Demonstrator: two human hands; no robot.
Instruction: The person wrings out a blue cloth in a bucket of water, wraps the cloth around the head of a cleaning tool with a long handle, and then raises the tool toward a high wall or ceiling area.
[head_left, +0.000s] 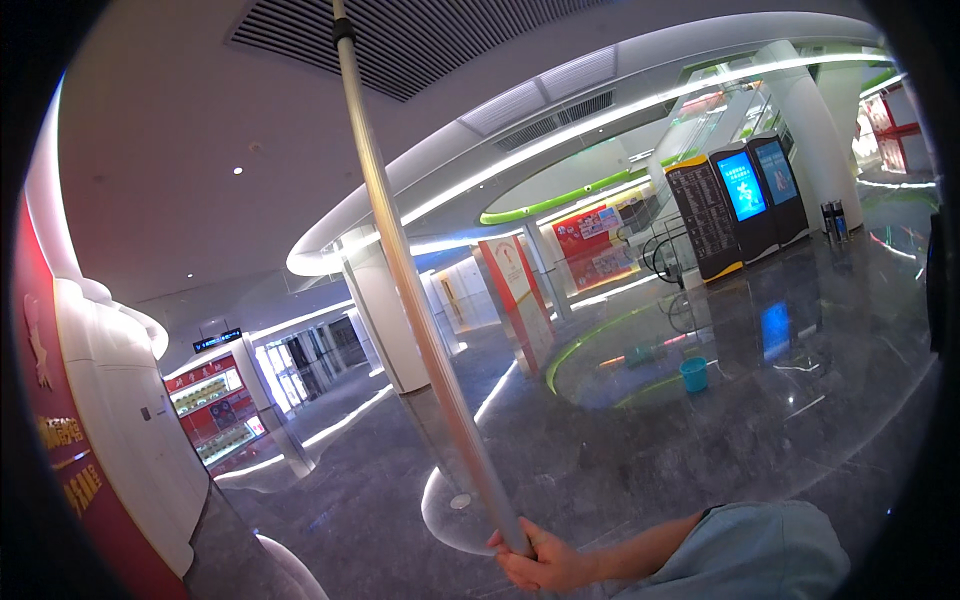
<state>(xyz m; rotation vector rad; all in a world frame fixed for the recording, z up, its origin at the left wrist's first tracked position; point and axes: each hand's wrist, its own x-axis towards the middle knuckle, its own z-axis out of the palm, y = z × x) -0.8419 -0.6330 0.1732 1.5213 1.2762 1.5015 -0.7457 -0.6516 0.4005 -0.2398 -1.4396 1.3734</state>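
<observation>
My right hand (551, 561) is wrapped around a long metal telescopic pole (409, 281), near the bottom of the view. From my fist the pole slants up and to the left, past a dark locking collar (343, 30), and leaves the top of the picture, so its far end is hidden. A short light-blue sleeve (757, 551) covers my upper arm. My left hand is out of view.
A teal bucket (694, 373) stands on the glossy dark floor (637, 465) ahead to the right. Beyond it are dark display kiosks (739, 202) and bins (834, 221). A white column (386, 315) rises ahead; a red-and-white wall (124, 420) runs along the left.
</observation>
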